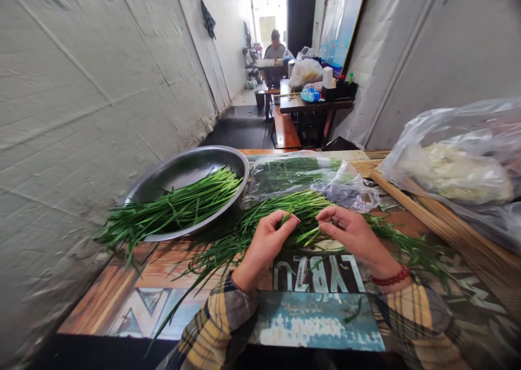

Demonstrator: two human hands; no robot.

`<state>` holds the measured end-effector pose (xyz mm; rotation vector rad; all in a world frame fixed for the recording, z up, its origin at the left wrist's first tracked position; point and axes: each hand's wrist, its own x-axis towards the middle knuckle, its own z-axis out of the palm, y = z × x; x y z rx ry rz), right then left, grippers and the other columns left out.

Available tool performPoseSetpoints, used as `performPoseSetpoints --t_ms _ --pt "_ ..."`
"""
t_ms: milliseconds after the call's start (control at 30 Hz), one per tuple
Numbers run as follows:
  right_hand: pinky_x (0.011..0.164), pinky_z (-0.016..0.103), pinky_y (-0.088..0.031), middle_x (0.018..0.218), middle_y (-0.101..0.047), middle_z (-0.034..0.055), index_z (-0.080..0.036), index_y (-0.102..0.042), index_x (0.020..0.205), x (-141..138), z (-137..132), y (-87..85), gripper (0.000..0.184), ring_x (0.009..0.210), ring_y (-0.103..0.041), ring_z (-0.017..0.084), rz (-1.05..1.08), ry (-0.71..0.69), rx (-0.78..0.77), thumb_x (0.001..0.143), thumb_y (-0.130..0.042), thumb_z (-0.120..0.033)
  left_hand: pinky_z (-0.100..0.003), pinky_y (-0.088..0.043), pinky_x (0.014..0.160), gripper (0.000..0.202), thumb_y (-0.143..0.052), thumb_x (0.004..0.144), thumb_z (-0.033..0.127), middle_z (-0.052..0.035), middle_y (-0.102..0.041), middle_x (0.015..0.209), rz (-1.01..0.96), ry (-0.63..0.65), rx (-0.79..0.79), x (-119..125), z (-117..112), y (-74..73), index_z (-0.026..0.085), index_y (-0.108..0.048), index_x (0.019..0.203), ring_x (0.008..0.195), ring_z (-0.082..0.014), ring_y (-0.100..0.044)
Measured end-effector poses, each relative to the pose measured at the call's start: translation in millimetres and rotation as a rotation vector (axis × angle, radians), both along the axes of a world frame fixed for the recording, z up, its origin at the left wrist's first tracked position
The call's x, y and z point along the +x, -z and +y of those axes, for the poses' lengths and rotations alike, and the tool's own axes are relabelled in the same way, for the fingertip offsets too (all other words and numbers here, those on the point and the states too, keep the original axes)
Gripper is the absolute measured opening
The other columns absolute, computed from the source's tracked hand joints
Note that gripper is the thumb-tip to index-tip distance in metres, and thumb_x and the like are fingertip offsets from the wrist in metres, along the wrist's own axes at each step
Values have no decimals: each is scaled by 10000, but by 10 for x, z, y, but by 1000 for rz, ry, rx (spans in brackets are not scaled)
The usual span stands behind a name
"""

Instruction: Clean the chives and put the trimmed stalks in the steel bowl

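My left hand (268, 238) is closed, with green chives (288, 216) pinched between thumb and fingers. Long leaves trail from around it towards the lower left. My right hand (349, 230) hovers just to its right, fingers curled and a small gap between thumb and fingertips; I see nothing held there. Beneath and behind both hands lies a loose pile of chives (303, 201) on the table (163, 261). To the left, a wide metal basin (185, 161) holds a bundle of chives (195, 199), its leaf ends hanging over the rim.
A clear plastic bag of greens (295, 169) lies behind the pile. On the right are wooden skewers (439, 212) and a large bag with pale contents (456, 172). Loose leaf scraps (411, 242) lie beside my right wrist. A person (275, 47) sits far back, beyond another table (313, 104).
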<state>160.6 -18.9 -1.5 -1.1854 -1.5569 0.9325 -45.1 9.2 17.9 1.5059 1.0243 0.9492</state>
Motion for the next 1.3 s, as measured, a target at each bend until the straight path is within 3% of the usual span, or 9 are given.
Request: performPoseSetpoints --t_ms 133,333,467,667,867,1067,1300 --pt "691 284 -508 801 -671 21 -207 -624 994 -92 -23 20 235 741 -641 160 -37 38 53 816 -654 -357 -255 -397 686 176 -694 754 320 -19 -602 722 122 138 115 57 -39 8 145 -694 747 720 -144 -532" --pt "721 293 -520 819 -662 16 -232 -597 1097 -116 -62 -25 280 775 -644 166 -198 23 156 828 -630 -301 -250 -361 646 230 -652 781 314 5 -521 643 165 133 161 62 -27 35 149 -616 625 666 -128 -486" --pt "771 335 -514 843 -664 23 -247 -610 1133 8 -30 -33 272 763 -622 171 -377 109 280 867 -556 -235 -246 -344 637 257 -632 789 308 12 -502 637 187 124 169 40 3 49 147 -575 597 653 -120 -470" --pt "804 352 -513 965 -691 47 -240 -664 1001 104 5 -89 172 892 -641 203 -385 -12 321 847 -633 -311 -243 -337 630 234 -629 783 304 11 -514 639 226 112 165 39 9 41 147 -584 615 644 -119 -467" --pt "783 375 -469 815 -697 42 -246 -698 810 -33 -11 -38 122 813 -628 206 -499 65 453 862 -640 -341 -243 -344 630 221 -637 773 286 12 -516 630 238 106 189 52 -16 39 155 -570 607 650 -125 -476" --pt "704 321 -480 766 -675 27 -226 -669 757 -139 16 73 179 741 -616 175 -200 78 264 877 -606 -343 -244 -337 615 215 -634 793 230 7 -503 649 268 21 343 57 -15 102 163 -540 612 666 -130 -478" --pt "646 266 -439 721 -626 1 -194 -652 736 -280 9 96 195 695 -558 147 86 124 -17 824 -646 -368 -259 -340 628 156 -540 872 170 -25 -529 746 523 8 674 34 -91 137 173 -581 722 714 -141 -484"
